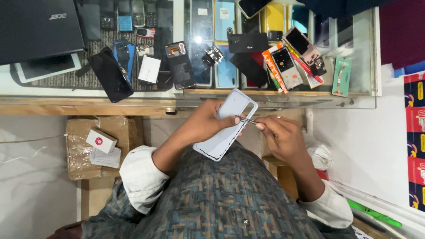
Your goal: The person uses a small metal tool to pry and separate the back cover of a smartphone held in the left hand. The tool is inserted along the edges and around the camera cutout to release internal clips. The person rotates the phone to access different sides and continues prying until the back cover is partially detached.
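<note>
1. A glass-topped wooden counter (133, 106) spans the upper part of the frame, a bright light glare at its upper middle.
2. A pale floor (31, 190) fills the lower left.
3. A white surface (367, 146) lies at right.

Single head-worn view, looking steeply down, close over the lap, glass counter (274, 99) at top
</note>
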